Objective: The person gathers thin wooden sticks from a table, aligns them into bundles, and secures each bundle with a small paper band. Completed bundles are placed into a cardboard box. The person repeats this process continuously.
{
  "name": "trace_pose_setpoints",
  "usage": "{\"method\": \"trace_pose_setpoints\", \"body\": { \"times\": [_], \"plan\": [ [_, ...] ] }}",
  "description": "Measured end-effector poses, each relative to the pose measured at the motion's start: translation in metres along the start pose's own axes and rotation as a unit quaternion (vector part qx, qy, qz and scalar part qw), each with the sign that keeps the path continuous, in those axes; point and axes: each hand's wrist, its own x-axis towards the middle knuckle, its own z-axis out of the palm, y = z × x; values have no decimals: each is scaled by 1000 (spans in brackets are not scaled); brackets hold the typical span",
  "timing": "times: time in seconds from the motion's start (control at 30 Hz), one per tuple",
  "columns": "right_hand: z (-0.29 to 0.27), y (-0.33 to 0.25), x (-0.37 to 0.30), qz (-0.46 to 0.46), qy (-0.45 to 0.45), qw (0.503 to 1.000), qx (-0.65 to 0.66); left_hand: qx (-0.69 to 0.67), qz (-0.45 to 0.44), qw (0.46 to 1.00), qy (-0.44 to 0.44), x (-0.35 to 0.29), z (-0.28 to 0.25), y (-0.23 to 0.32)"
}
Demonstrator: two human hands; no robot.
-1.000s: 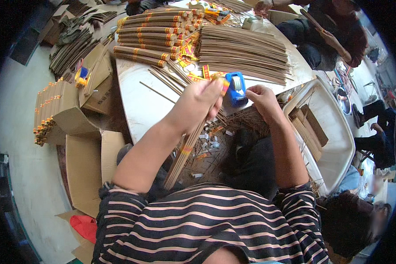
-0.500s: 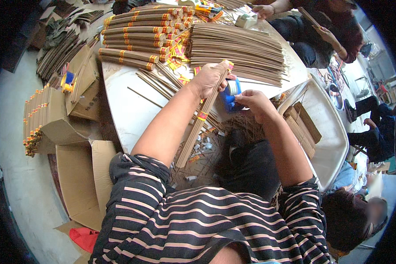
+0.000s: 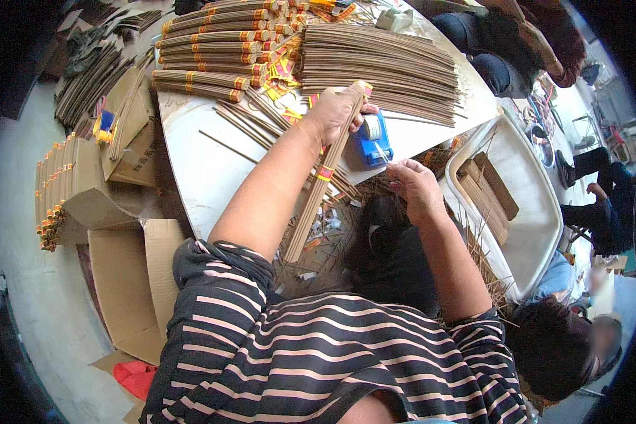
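My left hand [image 3: 336, 113] is wrapped round a bundle of thin brown incense sticks [image 3: 307, 212], banded in red and yellow paper, which slants down toward my lap. Just right of that hand, a blue tape dispenser [image 3: 372, 145] with a roll of clear tape stands at the table's edge. My right hand [image 3: 415, 185] pinches the end of a strip of tape [image 3: 381, 153] that stretches from the dispenser. Beyond my left hand lies a wide pile of loose sticks [image 3: 378, 71], beside stacked banded bundles [image 3: 212, 49].
Loose sticks and paper bands [image 3: 281, 67] litter the white table [image 3: 191, 141]. Cardboard boxes [image 3: 124, 283] stand at left, one beside more bundles [image 3: 53, 184]. A white tub [image 3: 533, 233] holding flat brown pieces sits at right. Other people work at far right.
My right hand has drawn back from the dispenser toward me, pulling a strip of tape out. My left hand keeps its grip on the bundle.
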Motion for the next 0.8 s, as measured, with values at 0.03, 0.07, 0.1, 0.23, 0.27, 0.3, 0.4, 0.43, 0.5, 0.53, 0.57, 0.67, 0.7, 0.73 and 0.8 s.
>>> {"method": "trace_pose_setpoints", "body": {
  "times": [0.03, 0.07, 0.1, 0.23, 0.27, 0.3, 0.4, 0.43, 0.5, 0.53, 0.57, 0.67, 0.7, 0.73, 0.8],
  "plan": [
    [0, 3, 1, 4, 5, 1000, 10, -1, -1, 1000, 0, 0, 1, 0],
    [0, 5, 2, 7, 9, 1000, 19, -3, -2, 1000, 0, -1, 2, 1],
    [1, 5, 1, 14, -1, 1000, 28, -5, -4, 1000, 0, -2, 2, 1],
    [4, 13, 6, 7, -12, 999, 30, -3, 4, 1000, 8, -2, 2, 1],
    [3, 17, 10, -3, -7, 1000, 23, -1, 7, 1000, 15, -2, 4, 0],
    [1, 19, 12, -1, 0, 1000, 11, 2, 10, 1000, 22, -3, 6, -1],
    [2, 21, 18, 12, 7, 1000, -11, 29, 10, 999, 36, -6, 9, 1],
    [2, 21, 20, 16, 7, 1000, -10, 37, 10, 999, 38, -6, 10, 1],
    [3, 20, 18, 28, 21, 999, 10, 51, 10, 998, 41, -6, 12, 1],
    [9, 14, 14, 32, 34, 998, 31, 53, 7, 998, 36, -5, 11, 2],
    [12, 10, 11, 36, 48, 997, 51, 56, 4, 998, 31, -4, 9, 2],
    [9, 17, 19, 9, 28, 999, 46, 33, -6, 999, 21, -1, 5, 0],
    [7, 18, 20, 23, 26, 998, 56, 20, -11, 1000, 18, 1, 4, -1],
    [10, 14, 14, 23, 25, 996, 76, 13, -16, 999, 25, 2, 6, 0],
    [6, 18, 18, 6, 16, 996, 88, 22, -23, 999, 11, 2, 7, 2]
  ]
}}
